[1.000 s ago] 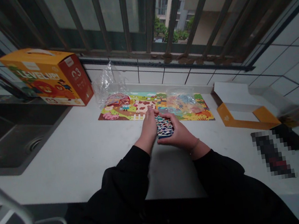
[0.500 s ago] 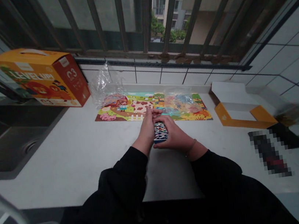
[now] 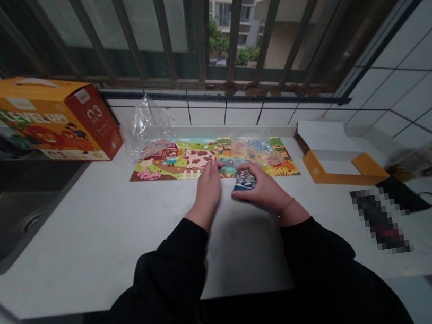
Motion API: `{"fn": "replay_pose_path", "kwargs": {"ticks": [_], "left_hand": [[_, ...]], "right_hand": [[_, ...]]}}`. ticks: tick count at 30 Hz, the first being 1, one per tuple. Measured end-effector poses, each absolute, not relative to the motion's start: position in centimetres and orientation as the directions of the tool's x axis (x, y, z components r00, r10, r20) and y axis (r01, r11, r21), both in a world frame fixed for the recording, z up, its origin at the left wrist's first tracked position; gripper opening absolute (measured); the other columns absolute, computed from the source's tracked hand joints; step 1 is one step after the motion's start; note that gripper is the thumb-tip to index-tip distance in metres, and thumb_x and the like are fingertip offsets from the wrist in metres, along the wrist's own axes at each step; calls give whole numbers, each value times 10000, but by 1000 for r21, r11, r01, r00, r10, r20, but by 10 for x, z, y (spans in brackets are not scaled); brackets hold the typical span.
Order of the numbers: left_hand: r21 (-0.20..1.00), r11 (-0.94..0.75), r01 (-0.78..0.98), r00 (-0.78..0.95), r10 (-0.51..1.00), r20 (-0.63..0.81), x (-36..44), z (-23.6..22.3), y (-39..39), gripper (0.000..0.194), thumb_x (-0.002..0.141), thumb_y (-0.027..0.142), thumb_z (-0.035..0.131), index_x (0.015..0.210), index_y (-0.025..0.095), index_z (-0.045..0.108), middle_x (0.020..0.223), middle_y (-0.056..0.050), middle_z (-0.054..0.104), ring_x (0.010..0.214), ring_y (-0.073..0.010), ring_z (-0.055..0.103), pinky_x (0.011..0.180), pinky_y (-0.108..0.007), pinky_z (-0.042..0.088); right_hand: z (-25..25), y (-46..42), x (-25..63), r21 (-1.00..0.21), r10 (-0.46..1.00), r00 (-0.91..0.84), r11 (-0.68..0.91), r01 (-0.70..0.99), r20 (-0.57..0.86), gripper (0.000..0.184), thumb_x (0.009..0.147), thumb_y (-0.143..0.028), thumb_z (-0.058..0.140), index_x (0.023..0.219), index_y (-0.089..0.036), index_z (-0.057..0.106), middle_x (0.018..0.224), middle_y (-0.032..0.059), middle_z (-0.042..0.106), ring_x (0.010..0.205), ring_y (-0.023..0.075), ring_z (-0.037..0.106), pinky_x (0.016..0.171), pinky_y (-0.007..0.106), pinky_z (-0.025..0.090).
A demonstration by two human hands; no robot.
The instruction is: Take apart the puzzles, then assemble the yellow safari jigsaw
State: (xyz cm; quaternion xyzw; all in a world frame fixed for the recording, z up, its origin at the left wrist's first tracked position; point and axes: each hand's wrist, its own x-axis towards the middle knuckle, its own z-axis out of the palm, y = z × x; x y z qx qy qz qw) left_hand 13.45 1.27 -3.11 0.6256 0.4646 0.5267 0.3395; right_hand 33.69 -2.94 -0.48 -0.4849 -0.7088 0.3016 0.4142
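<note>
My right hand [image 3: 264,190] is wrapped round a stack of cards [image 3: 245,180], small pieces with dark blue, white and coloured layers at the side. The thumb lies along its near edge and the fingers curl over the far side. To the left, my left hand [image 3: 208,187] stands on edge above the counter, fingers stretched out and holding nothing that I can see. A gap separates it from the stack. Just beyond both hands lies a colourful picture board [image 3: 199,156] with a cow, a barn and other animals; its near edge is partly hidden by my fingers.
Clear plastic wrappers [image 3: 145,126] lie on and beside the board. An orange carton [image 3: 49,121] stands at the left by a dark sink [image 3: 11,223]. At the right are an opened orange-and-white box [image 3: 341,166], a blurred-out dark object [image 3: 381,222] and a glass vessel [image 3: 420,157]. A barred window rises behind.
My hands have moved apart. The stack, earlier between both hands, is now in my right hand alone, slightly further right and tilted. The view has shifted a little.
</note>
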Motion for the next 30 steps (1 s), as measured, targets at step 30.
{"fn": "replay_pose_path", "kwargs": {"ticks": [30], "left_hand": [[731,-535,424,67,824,563,164,5,9,84,1042,260,679,1020,230,755,1017,-76,794,995,-272,708,1001,-433,548]], "right_hand": [[-8,-19,356,-978,959,-194,192,-85,205,1181,655,-985,810,1536,-221,622,1495,193,698,1386,390,691,1227,578,535]]}}
